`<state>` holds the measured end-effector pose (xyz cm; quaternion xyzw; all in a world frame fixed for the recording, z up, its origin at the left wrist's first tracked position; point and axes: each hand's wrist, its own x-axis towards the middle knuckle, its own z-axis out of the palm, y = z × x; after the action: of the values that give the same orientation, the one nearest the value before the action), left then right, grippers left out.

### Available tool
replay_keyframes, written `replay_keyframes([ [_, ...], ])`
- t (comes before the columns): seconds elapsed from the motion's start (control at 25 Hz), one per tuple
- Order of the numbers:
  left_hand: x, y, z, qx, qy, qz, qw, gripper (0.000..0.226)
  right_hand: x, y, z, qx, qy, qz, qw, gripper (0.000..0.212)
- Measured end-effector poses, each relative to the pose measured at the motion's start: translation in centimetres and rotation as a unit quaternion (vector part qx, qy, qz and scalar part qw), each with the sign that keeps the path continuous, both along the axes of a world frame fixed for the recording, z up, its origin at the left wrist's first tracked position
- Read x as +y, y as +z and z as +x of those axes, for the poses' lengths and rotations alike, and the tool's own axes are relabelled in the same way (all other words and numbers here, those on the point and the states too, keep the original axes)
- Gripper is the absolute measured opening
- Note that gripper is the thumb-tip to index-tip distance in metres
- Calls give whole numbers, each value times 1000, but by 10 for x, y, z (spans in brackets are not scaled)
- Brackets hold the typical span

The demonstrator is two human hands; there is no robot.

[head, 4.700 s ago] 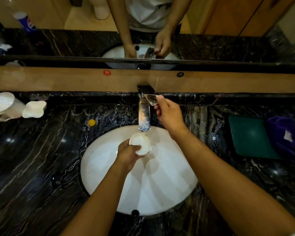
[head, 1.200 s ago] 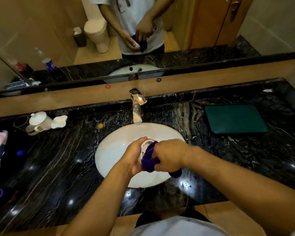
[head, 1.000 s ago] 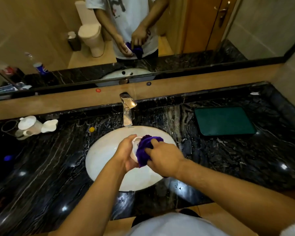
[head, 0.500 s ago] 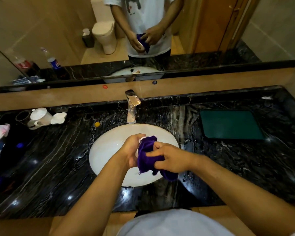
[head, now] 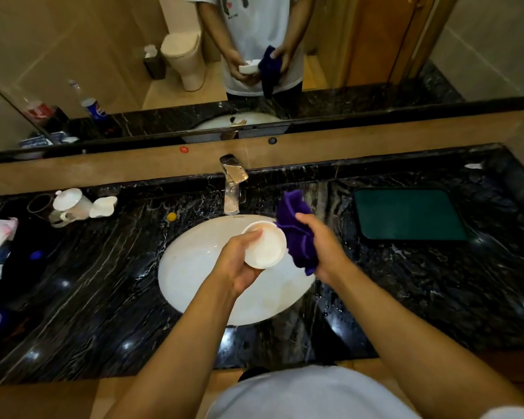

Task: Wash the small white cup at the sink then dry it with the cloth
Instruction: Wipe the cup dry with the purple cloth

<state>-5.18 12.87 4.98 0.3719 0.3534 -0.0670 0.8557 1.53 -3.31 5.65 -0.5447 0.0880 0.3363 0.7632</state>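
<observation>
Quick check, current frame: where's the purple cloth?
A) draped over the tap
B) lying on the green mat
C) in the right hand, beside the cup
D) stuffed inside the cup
C: the right hand holds the purple cloth bunched just right of the cup, whose open mouth shows nothing inside it.

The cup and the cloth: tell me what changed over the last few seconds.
The right hand left the tap, took up the purple cloth, wiped inside the small white cup, and has now pulled the cloth out to the cup's right, leaving its inside open to view. The left hand kept hold of the cup throughout, over the sink. The green mat stayed put.
</observation>
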Motion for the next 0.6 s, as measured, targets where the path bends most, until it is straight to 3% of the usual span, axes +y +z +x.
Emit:
replay_keyframes([
  [0.12,-14,5,4,-33,36,32,998,35,18,0,-12,29,-4,41,999,39],
  [0.28,-33,4,6,-76,159,138,975,15,31,9,-17,-62,-72,46,994,37],
  [0.36,-44,8,8,-66,204,178,960,14,41,17,-25,-91,-98,25,991,35],
  [0.44,-51,8,9,-54,226,211,949,15,50,15,-36,-62,-139,6,988,32],
  [0.52,-47,8,4,-41,195,256,946,16,50,15,-42,-56,-150,-36,987,24],
  [0.6,-31,3,-6,-40,76,369,925,22,36,19,-30,-96,-80,-124,984,18],
])
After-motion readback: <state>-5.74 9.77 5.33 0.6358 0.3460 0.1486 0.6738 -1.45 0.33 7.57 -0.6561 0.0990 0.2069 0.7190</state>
